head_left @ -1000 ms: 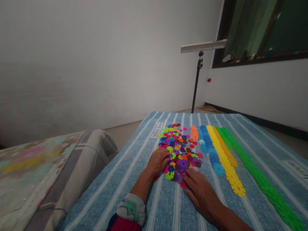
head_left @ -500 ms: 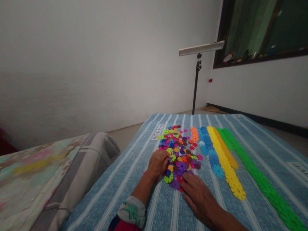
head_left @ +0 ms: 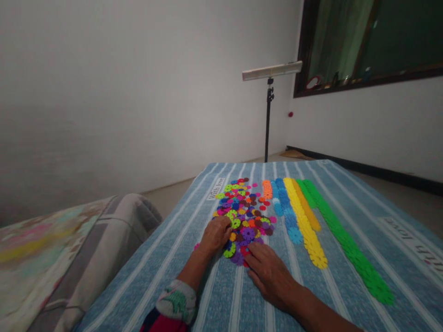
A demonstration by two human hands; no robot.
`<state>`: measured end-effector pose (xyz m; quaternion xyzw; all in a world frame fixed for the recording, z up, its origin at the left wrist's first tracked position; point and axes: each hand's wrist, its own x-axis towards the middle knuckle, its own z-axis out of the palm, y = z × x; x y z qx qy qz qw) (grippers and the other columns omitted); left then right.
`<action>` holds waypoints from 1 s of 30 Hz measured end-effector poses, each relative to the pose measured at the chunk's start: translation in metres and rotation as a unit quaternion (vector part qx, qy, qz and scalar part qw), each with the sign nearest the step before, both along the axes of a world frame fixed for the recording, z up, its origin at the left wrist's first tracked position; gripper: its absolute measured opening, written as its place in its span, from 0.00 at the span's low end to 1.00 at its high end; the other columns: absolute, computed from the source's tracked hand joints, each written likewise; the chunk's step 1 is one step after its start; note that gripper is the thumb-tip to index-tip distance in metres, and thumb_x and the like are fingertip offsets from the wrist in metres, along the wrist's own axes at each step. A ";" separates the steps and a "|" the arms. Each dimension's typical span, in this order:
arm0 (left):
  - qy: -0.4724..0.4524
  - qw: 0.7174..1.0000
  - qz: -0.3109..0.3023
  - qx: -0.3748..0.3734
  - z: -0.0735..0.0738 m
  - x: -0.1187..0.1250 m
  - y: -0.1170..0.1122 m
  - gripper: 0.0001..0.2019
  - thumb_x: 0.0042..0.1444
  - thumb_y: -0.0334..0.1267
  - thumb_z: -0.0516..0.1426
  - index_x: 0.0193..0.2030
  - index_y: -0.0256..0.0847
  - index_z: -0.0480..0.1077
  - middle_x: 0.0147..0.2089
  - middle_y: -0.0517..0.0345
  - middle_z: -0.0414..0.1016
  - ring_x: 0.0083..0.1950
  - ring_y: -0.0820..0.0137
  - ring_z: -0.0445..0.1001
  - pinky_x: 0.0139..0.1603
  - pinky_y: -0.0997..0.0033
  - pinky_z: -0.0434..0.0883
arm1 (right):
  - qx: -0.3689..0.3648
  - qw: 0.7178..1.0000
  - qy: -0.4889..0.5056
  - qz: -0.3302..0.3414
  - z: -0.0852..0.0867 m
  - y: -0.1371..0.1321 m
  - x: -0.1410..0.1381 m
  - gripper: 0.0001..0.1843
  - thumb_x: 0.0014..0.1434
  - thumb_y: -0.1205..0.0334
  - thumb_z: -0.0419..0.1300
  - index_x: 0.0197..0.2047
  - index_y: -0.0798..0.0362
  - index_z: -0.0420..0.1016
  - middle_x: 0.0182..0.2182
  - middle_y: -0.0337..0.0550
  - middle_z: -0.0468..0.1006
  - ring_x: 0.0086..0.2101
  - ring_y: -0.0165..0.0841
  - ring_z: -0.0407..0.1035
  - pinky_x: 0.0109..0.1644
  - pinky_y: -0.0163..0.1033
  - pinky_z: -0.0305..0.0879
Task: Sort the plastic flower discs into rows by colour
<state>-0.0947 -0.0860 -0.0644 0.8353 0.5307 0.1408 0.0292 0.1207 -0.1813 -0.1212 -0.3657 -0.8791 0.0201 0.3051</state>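
Note:
A heap of small flat toothed plastic discs in mixed colours (head_left: pixel 244 212) lies on a blue striped cloth (head_left: pixel 221 295). My left hand (head_left: pixel 215 234) rests at the heap's near left edge, fingers curled over some discs; what it grips is hidden. My right hand (head_left: pixel 268 274) lies flat at the heap's near edge, fingers stretched and touching purple and red discs. Right of the heap run sorted rows: orange (head_left: pixel 266 189), blue (head_left: pixel 285 210), yellow (head_left: pixel 306 228), amber (head_left: pixel 306 207) and a long green row (head_left: pixel 342 237).
A folded patterned blanket or cushion (head_left: pixel 86 258) lies at the left beside the cloth. A light bar on a black stand (head_left: pixel 268 110) rises behind the cloth near the white wall. A dark window (head_left: pixel 367 41) is at the upper right.
Both hands have drawn slightly nearer, pulling the heap's near edge together. The view has shifted, so everything sits a little further left.

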 end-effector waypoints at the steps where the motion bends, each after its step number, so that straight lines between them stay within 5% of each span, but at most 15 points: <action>1: -0.003 1.000 -0.002 -0.003 0.000 0.001 0.000 0.07 0.57 0.32 0.52 0.32 0.41 0.70 0.39 0.51 0.76 0.43 0.63 0.72 0.46 0.66 0.65 | -0.007 1.000 -0.005 0.004 0.003 0.000 0.000 0.20 0.60 0.70 0.58 0.56 0.53 0.69 0.57 0.55 0.72 0.57 0.46 0.65 0.62 0.57 0.64; 10: 0.007 0.999 -0.027 -0.024 0.003 0.007 -0.016 0.09 0.57 0.31 0.50 0.34 0.40 0.72 0.37 0.50 0.76 0.41 0.63 0.74 0.44 0.67 0.66 | -0.006 1.000 -0.018 0.022 0.011 -0.005 0.000 0.11 0.61 0.69 0.59 0.48 0.54 0.71 0.53 0.53 0.73 0.53 0.45 0.66 0.59 0.53 0.66; 18: 0.008 0.999 -0.035 -0.005 -0.002 0.001 -0.027 0.11 0.61 0.34 0.50 0.36 0.40 0.73 0.37 0.50 0.77 0.42 0.64 0.74 0.47 0.67 0.68 | 0.026 0.999 0.015 0.034 0.007 -0.006 0.001 0.16 0.61 0.72 0.57 0.51 0.53 0.71 0.52 0.54 0.75 0.52 0.43 0.68 0.56 0.52 0.66; 24: -0.018 0.996 -0.073 0.038 0.002 0.022 -0.025 0.10 0.58 0.31 0.53 0.43 0.39 0.74 0.48 0.47 0.78 0.53 0.60 0.74 0.57 0.60 0.69 | 0.052 0.997 0.041 0.033 0.004 -0.003 0.001 0.11 0.60 0.72 0.58 0.46 0.55 0.72 0.45 0.51 0.76 0.46 0.42 0.68 0.51 0.49 0.67; 30: 0.046 0.986 -0.160 -0.024 0.009 0.058 -0.022 0.14 0.58 0.35 0.57 0.51 0.44 0.73 0.60 0.51 0.73 0.63 0.58 0.68 0.66 0.52 0.62 | 0.077 0.995 0.061 0.024 0.001 0.000 0.001 0.06 0.64 0.70 0.55 0.38 0.55 0.73 0.36 0.47 0.74 0.38 0.39 0.65 0.45 0.44 0.64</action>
